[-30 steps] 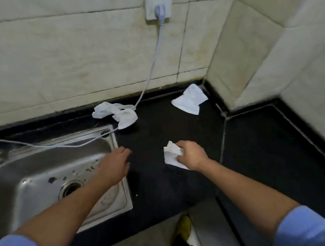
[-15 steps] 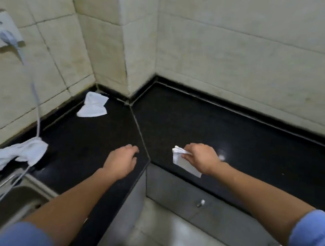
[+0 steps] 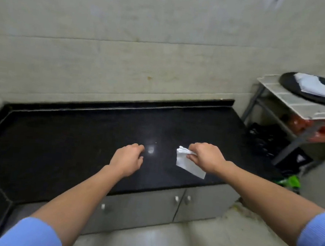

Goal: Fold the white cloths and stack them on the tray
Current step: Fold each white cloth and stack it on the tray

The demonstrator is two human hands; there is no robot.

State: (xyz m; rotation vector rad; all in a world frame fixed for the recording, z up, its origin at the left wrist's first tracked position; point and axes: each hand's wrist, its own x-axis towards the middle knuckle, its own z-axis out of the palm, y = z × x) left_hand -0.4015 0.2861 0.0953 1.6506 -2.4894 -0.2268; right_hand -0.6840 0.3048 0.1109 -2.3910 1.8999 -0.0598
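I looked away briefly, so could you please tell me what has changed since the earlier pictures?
The view swung right: the sink and loose cloths left the frame, and the tray with its stacked cloths came in. Unchanged: the right hand pinches the folded cloth over the counter; the left hand is empty.

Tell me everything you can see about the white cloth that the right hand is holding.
The white cloth is small, thin and folded into a flat, roughly rectangular piece, with layered edges showing at its upper corner. The right hand pinches it at that upper corner between thumb and fingers, so it hangs slanted down toward the right. It looks like soft fabric, plain and clean. It is held above the front part of the black countertop; whether its lower corner touches the surface cannot be told.
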